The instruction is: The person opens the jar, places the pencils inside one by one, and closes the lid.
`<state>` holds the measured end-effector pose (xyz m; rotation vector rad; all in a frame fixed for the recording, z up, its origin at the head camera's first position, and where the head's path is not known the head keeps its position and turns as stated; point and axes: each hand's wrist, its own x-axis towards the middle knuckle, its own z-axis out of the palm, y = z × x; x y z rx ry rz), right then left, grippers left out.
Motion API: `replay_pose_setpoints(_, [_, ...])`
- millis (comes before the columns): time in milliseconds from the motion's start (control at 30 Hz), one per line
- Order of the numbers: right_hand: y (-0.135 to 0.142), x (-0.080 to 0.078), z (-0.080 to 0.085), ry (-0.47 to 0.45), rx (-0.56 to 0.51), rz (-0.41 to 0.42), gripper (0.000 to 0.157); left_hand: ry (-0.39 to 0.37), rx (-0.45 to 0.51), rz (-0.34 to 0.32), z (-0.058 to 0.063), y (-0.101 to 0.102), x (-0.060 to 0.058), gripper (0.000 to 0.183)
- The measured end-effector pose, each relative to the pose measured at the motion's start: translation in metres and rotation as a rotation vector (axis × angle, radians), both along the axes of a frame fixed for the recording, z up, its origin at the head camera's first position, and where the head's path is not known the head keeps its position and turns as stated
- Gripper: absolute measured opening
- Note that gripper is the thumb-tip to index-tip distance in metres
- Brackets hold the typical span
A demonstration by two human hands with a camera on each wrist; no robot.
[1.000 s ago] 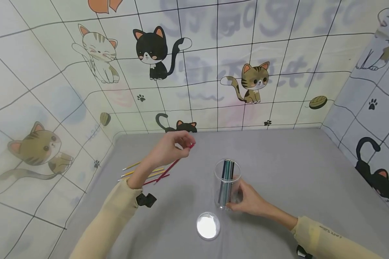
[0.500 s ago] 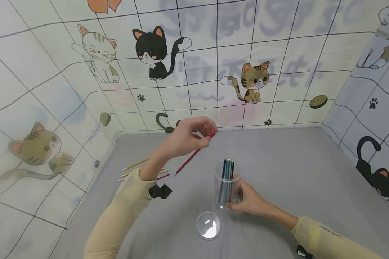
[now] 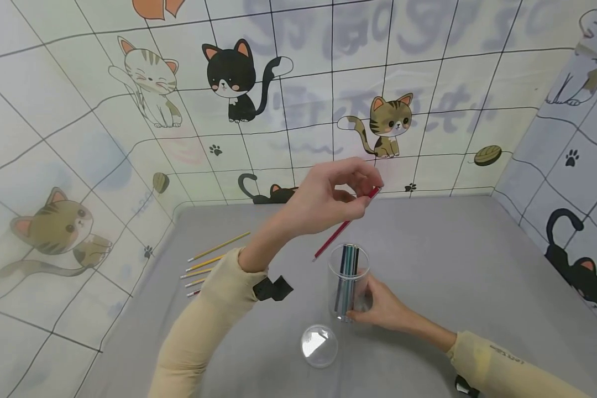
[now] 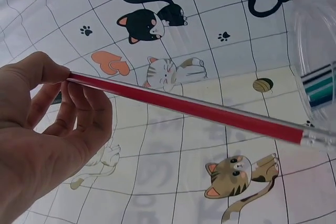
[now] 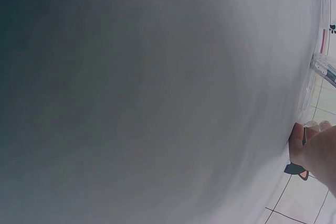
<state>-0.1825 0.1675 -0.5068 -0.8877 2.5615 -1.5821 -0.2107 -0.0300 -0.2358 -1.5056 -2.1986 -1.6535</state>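
Observation:
My left hand (image 3: 330, 196) pinches a red pencil (image 3: 332, 240) near its upper end, between thumb and fingers. The pencil slants down to the left, its silvery end just left of the rim of a clear cylindrical jar (image 3: 333, 298). In the left wrist view the red pencil (image 4: 194, 109) stretches from the fingertips toward the jar. Inside the jar several dark, green and teal pencils (image 3: 347, 276) stand close together. My right hand (image 3: 385, 309) holds the jar low on its right side, thumb in front; its other fingers are partly hidden behind it.
A round clear lid (image 3: 319, 346) lies in front of the jar on the grey cloth (image 3: 438, 249). Several yellow pencils (image 3: 219, 246) lie side by side on the left, partly covered by the left sleeve (image 3: 199, 326). A cat-patterned sheet (image 3: 308, 121) rises behind and at both sides.
My left hand has carried the red pencil rightward and up, from the pencils on the left to above the jar. The right hand and jar have stayed in place.

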Motion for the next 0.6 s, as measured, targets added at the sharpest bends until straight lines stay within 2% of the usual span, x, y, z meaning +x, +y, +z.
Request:
replay_pose_setpoints(167, [0.001,0.0,0.0,-0.001,0.002,0.003,0.077,-0.012,0.073,-0.01,-0.003,0.008,0.001,0.025])
replay_pose_setpoints(433, [0.0,0.0,-0.003,0.024,-0.015,0.001,0.077,-0.04,0.191,0.087,-0.011,0.007,-0.003,0.024])
replay_pose_setpoints(600, [0.0,-0.001,-0.002,0.016,-0.013,-0.001,0.08,-0.044,0.245,0.112,-0.018,0.007,-0.007,0.025])
